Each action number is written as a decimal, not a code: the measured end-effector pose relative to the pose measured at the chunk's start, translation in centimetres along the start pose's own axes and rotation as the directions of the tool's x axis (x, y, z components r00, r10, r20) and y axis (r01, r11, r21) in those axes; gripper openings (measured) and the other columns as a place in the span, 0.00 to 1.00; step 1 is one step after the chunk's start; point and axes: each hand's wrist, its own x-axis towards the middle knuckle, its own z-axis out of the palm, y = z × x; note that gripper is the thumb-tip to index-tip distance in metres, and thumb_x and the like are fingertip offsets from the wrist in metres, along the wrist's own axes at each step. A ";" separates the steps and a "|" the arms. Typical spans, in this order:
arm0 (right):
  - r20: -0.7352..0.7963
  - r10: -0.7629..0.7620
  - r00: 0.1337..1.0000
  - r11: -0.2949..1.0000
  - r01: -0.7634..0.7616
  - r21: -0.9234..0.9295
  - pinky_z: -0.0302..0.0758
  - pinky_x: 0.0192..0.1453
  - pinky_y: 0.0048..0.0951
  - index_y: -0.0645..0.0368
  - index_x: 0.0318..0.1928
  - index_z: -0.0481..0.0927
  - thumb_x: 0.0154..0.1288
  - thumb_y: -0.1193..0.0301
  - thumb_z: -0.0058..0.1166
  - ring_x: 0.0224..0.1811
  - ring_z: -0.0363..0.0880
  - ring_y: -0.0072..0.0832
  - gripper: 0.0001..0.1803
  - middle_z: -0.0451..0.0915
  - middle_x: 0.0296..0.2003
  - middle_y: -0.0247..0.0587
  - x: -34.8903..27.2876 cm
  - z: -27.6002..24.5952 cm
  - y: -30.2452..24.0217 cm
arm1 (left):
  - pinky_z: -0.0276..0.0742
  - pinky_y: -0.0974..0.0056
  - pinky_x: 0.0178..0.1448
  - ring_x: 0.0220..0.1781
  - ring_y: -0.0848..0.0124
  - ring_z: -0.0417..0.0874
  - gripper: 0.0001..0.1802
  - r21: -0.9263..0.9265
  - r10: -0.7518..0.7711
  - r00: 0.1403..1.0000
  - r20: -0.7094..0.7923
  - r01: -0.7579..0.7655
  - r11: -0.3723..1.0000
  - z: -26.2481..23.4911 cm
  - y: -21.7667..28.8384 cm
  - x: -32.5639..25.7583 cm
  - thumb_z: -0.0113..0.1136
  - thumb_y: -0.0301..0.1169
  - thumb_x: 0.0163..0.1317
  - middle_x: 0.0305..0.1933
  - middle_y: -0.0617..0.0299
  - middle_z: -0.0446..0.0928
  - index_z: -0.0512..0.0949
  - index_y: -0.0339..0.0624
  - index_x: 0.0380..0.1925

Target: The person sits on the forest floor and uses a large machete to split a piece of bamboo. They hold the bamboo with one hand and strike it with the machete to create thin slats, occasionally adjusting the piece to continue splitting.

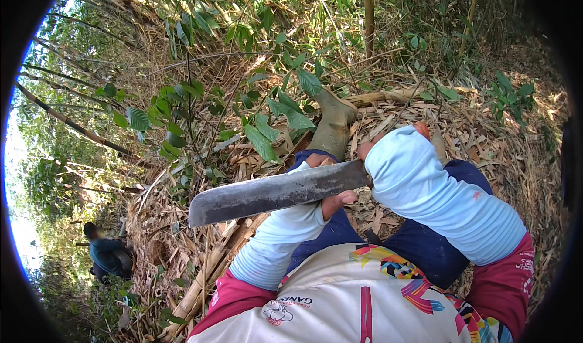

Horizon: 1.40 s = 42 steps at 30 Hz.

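A machete (276,191) with a broad, dark, worn blade lies across in front of me, its blunt tip pointing left. My right hand (368,147) is closed round its handle end; the light-blue sleeve hides most of that hand and the handle. Beneath the blade, near the handle, my left hand (334,204) grips it from below, thumb at the near edge and fingertips at the far edge. The palm is hidden by the steel. Light-blue sleeves cover both forearms.
A green rubber boot (331,124) stands among dry leaves (382,221). Leafy stems (261,136) rise just beyond the blade. A cut bamboo pole (197,288) lies at lower left. Farther left, a person (107,255) in dark clothing is near bamboo stalks. An upright stump (368,21) stands ahead.
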 end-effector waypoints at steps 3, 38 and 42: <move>-0.016 -0.008 1.000 1.000 0.008 -0.007 0.68 0.36 0.55 0.49 0.41 0.76 0.55 0.63 0.53 0.33 0.83 0.37 0.13 0.81 0.27 0.35 -0.3 -0.6 -0.1 | 0.72 0.65 0.41 0.36 0.68 0.77 0.16 -0.015 0.020 1.000 -0.006 -0.020 1.000 0.1 -0.7 -0.1 0.69 0.32 0.57 0.36 0.59 0.77 0.77 0.38 0.42; -0.061 0.027 0.998 0.977 -0.013 0.213 0.71 0.37 0.53 0.50 0.41 0.77 0.53 0.66 0.56 0.35 0.83 0.41 0.13 0.81 0.28 0.38 -0.3 0.0 0.2 | 0.73 0.68 0.48 0.42 0.71 0.80 0.19 -0.265 -0.153 0.978 -0.139 0.112 0.958 1.9 -1.0 -1.1 0.70 0.32 0.57 0.41 0.61 0.80 0.77 0.40 0.47; 0.007 0.111 0.994 0.914 -0.105 0.392 0.76 0.39 0.39 0.59 0.38 0.77 0.53 0.69 0.63 0.34 0.80 0.45 0.13 0.80 0.30 0.48 -0.1 -0.4 0.1 | 0.72 0.68 0.53 0.49 0.72 0.78 0.26 -0.412 -0.222 0.974 -0.039 0.187 0.892 1.2 -0.3 -0.3 0.70 0.32 0.57 0.47 0.60 0.79 0.72 0.36 0.54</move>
